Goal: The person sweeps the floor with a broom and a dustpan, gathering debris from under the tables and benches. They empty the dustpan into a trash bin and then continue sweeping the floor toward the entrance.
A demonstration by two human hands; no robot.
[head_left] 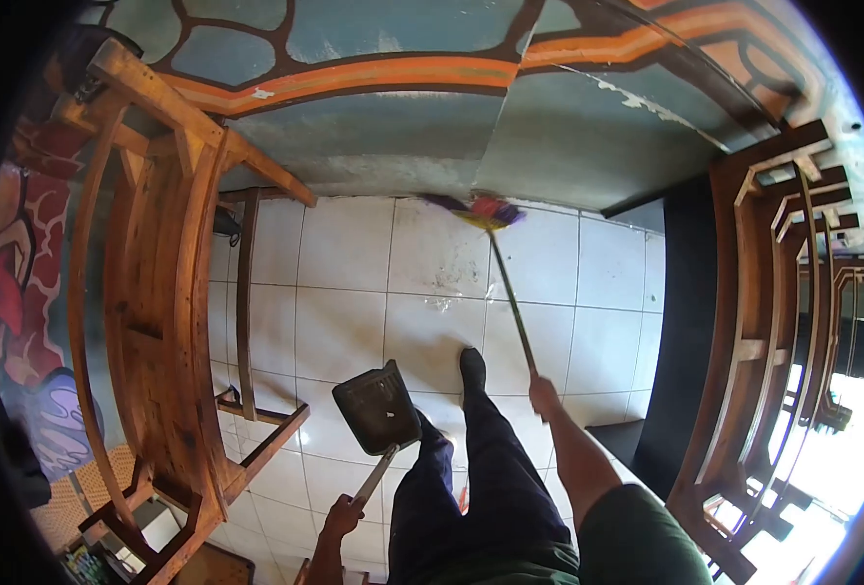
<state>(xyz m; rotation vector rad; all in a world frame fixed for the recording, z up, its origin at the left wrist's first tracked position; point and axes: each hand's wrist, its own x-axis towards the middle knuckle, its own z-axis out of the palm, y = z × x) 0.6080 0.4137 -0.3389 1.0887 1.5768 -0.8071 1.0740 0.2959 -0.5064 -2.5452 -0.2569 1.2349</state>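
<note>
My left hand (344, 514) is closed around the handle of a dark dustpan (373, 409), which is held low by my left foot. A small pale scrap lies inside the pan. In my right hand (544, 398) is the stick of a broom (512, 302), gripped with the fingers wrapped round it. The broom's purple, red and yellow bristles are at the foot of the painted wall, slightly blurred. Bits of dirt and a shiny clear scrap (439, 303) lie on the white tiles (344, 312) just in front of the bristles.
A wooden bench (149, 292) stands along the left, its legs and crossbar reaching over the tiles. On the right are a black panel (684, 322) and stacked wooden furniture (744, 361). The painted wall (373, 136) closes off the far side. My shoe (472, 370) is on the floor.
</note>
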